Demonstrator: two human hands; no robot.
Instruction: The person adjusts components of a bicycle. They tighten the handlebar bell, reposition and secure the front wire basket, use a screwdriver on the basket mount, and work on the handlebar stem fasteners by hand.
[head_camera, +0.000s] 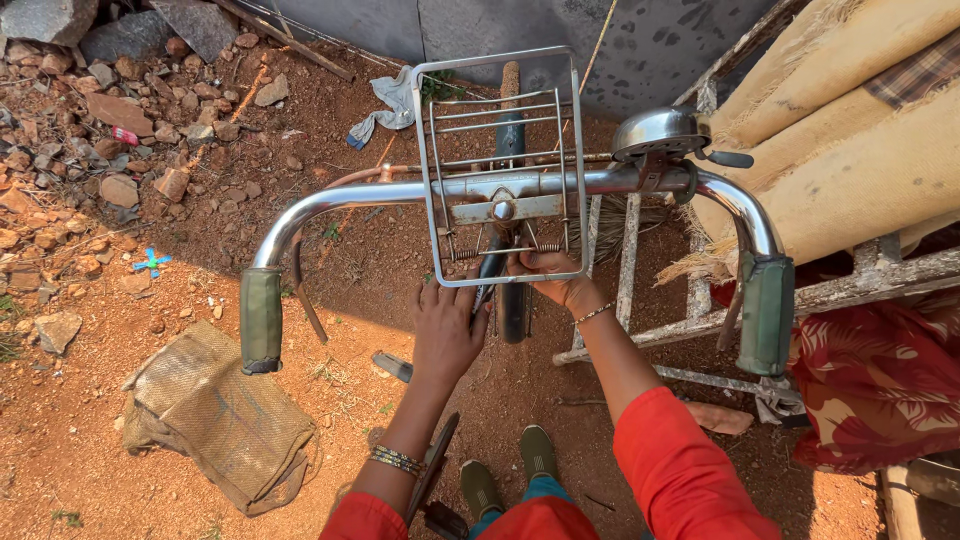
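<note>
I look down on a bicycle's chrome handlebar with green grips and a wire clip rack mounted at its middle. My left hand lies flat below the rack's near edge, fingers against the frame. My right hand has its fingers curled on the rack's lower wire beside a small spring. A chrome bell sits on the right side of the bar. The dark front wheel shows through the rack. Whether either hand grips firmly cannot be told for the left one.
Red dirt ground with stones lies at the left. A folded sack rests on the ground at lower left. A wooden ladder-like frame with burlap and red cloth stands at the right. A grey wall is ahead.
</note>
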